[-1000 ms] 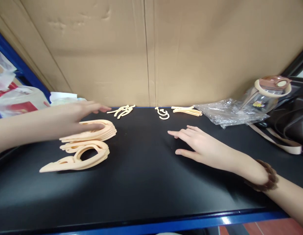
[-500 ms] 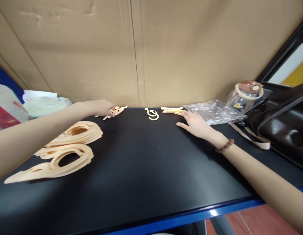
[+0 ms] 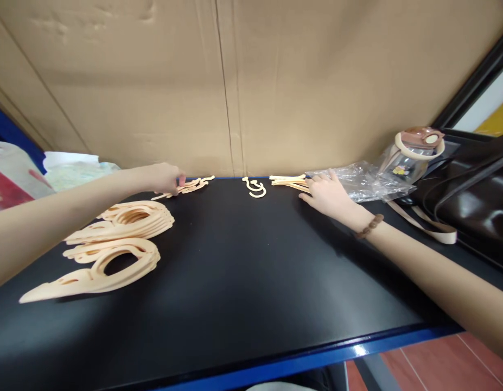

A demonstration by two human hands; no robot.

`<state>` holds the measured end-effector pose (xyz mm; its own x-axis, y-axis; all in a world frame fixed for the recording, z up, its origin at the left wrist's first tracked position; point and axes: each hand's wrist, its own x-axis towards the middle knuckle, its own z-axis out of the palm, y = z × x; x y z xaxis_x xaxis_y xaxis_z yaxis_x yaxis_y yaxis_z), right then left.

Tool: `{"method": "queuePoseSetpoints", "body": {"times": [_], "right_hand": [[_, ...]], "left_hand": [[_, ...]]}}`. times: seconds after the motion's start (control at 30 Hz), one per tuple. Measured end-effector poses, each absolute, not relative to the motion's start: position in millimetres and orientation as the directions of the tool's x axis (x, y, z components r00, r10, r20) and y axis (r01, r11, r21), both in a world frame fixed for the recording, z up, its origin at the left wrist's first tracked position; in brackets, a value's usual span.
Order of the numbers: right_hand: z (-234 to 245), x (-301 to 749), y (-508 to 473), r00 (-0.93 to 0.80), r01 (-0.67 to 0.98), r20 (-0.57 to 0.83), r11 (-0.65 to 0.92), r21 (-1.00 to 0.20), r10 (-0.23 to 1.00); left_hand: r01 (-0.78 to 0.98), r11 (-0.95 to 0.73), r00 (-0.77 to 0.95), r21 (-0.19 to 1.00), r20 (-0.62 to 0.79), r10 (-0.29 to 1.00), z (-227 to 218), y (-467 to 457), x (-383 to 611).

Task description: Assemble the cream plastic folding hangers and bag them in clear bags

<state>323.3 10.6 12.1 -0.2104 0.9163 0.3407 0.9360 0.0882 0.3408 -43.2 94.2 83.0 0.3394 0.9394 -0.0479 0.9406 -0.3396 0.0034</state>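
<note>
At the back left, my left hand (image 3: pixel 167 179) reaches down with its fingers closed on one of the small cream plastic pieces (image 3: pixel 198 183) piled there. Which piece it grips is partly hidden. My right hand (image 3: pixel 330 196) rests at the right end of a bundle of slim cream plastic bars (image 3: pixel 286 180). Its fingertips touch the bar ends, while the thumb stands apart and one finger is raised. Between the hands, a few cream hook-shaped pieces (image 3: pixel 257 190), like hanger hooks, lie at the back edge. Larger curved cream pieces (image 3: pixel 129 266), like hanger halves, are stacked beneath my left forearm.
A crumpled clear plastic bag (image 3: pixel 365 182) lies right of my right hand. Behind it stands a clear bottle (image 3: pixel 409 157) with a brown lid, beside a dark leather bag (image 3: pixel 475 201). Cardboard (image 3: pixel 295 81) walls off the back of the black table (image 3: pixel 243 293). A packet sits at left.
My left hand has shifted slightly left among the small pieces, its fingers drawn together. My right hand has bent its fingers onto the bar ends and lifted one finger. The view has shifted slightly.
</note>
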Motion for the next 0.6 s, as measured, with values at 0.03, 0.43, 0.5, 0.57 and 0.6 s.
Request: {"method": "queuePoseSetpoints", "body": {"times": [0.03,0.43,0.5,0.57,0.6], "right_hand": [[13.8,321.7,12.8,-0.209,0.931,0.344,0.078,0.357,0.915],[20.7,312.4,25.2,-0.167,0.931,0.324,0.041,0.364,0.931],[21.2,312.3,23.9,-0.158,0.932,0.315,0.036,0.359,0.936],[22.5,312.4,19.5,-0.159,0.930,0.304,0.039,0.364,0.939],[23.4,312.5,16.0,-0.162,0.928,0.298,0.043,0.369,0.941]], "left_hand": [[0.945,-0.327,0.324,-0.026,-0.082,0.942,82.7,95.6,-44.3],[0.940,-0.304,0.287,-0.158,-0.123,0.950,78.1,103.5,-61.5],[0.940,-0.301,0.289,-0.162,-0.098,0.952,84.1,100.2,-57.8],[0.940,-0.297,0.291,-0.169,-0.064,0.955,93.8,95.8,-51.4],[0.939,-0.299,0.295,-0.168,-0.049,0.954,99.3,93.3,-47.4]]}}
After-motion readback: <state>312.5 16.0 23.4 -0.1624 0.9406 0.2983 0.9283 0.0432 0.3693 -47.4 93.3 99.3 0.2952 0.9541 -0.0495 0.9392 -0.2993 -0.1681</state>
